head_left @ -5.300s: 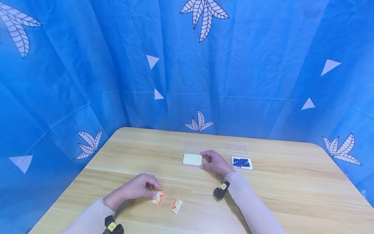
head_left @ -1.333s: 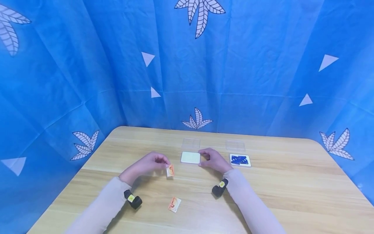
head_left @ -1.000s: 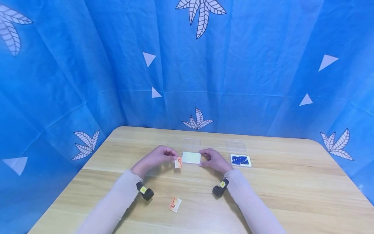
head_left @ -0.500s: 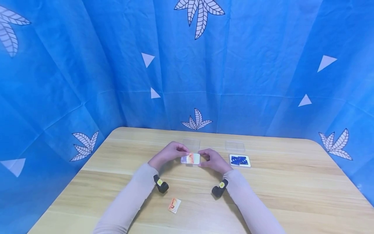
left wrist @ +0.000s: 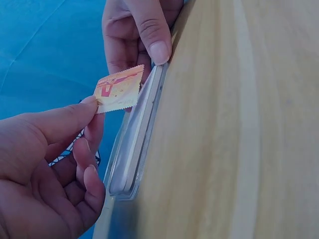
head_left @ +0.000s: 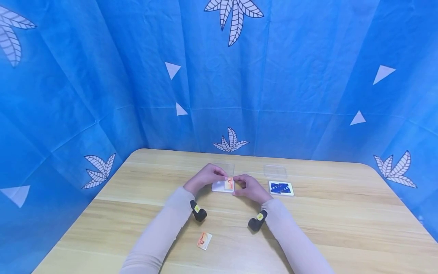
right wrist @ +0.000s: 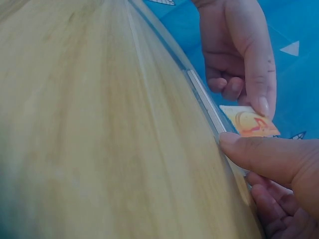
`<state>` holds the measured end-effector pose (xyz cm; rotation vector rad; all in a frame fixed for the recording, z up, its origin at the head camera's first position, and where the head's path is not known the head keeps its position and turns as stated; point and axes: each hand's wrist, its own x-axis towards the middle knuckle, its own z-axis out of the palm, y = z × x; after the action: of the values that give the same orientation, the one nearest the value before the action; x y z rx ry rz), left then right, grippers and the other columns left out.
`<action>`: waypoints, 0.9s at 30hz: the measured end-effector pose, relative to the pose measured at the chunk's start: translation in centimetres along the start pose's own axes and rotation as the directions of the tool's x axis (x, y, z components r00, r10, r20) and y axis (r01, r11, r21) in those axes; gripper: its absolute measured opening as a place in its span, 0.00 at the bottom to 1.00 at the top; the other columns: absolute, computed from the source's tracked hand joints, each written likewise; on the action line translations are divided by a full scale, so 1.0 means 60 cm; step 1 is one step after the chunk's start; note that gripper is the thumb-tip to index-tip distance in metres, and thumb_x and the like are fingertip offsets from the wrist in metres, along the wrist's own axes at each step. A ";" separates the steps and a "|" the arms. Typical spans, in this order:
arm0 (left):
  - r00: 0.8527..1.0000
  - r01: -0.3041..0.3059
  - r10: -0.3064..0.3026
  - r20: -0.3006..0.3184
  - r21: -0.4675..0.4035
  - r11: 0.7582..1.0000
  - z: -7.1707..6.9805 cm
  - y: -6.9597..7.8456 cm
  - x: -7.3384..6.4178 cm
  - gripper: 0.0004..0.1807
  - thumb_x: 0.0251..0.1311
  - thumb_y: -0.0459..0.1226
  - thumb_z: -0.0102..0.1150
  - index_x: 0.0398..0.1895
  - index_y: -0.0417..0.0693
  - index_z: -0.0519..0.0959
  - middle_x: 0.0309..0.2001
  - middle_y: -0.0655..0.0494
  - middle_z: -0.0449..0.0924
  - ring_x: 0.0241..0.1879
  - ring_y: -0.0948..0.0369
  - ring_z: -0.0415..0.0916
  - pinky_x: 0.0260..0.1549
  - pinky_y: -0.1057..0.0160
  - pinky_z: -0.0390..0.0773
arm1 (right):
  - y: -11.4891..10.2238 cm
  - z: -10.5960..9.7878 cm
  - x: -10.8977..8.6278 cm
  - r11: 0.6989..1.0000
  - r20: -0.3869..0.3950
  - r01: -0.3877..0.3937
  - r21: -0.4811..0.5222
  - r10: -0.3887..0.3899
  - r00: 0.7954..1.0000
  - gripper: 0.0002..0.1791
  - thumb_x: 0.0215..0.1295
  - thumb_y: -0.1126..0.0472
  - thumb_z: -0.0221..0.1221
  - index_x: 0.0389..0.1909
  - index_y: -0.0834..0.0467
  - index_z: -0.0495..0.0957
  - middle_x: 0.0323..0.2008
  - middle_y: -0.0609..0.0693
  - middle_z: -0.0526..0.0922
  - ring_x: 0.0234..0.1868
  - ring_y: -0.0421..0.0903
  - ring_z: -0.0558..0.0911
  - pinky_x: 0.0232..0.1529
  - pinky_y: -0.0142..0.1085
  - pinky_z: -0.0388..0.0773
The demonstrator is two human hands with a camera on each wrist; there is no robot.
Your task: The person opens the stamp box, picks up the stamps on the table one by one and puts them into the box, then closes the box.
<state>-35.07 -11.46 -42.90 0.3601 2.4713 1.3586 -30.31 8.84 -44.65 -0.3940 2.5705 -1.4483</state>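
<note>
An orange and white postage stamp (left wrist: 118, 89) with perforated edges is pinched between the thumb and finger of my left hand (head_left: 207, 176). It is over the right part of a shallow clear plastic case (head_left: 217, 187) with a white pad in it. The left wrist view shows the stamp tilted above the pad. My right hand (head_left: 253, 188) grips the case's right end, its thumb (right wrist: 234, 142) on the near edge. A second orange stamp (head_left: 204, 241) lies on the table nearer to me.
Right of my right hand, another case (head_left: 290, 189) has blue stamps (head_left: 280, 188) on its white pad. Clear lids stand behind both cases, the right lid (head_left: 275, 171) plainly seen. Beyond the wooden table (head_left: 342, 213) hangs a blue curtain (head_left: 308, 76).
My left hand has carried its stamp from the table forward and right, over the pad. Within the last half second it moved a little further right. My right hand stays at the case.
</note>
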 end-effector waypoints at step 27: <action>0.996 -0.058 0.054 -0.073 -0.049 0.997 0.010 -0.004 -0.005 0.07 0.50 0.29 0.65 0.33 0.45 0.86 0.37 0.53 0.85 0.45 0.57 0.77 0.53 0.54 0.71 | -0.003 0.000 -0.002 1.000 -0.008 -0.029 0.001 0.029 1.000 0.30 0.47 0.65 0.70 0.55 0.58 0.76 0.51 0.53 0.78 0.52 0.51 0.76 0.58 0.46 0.71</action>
<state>-34.56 -11.23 -43.35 0.3781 2.4963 1.4791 -30.18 8.76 -44.50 -0.3494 2.5710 -1.4446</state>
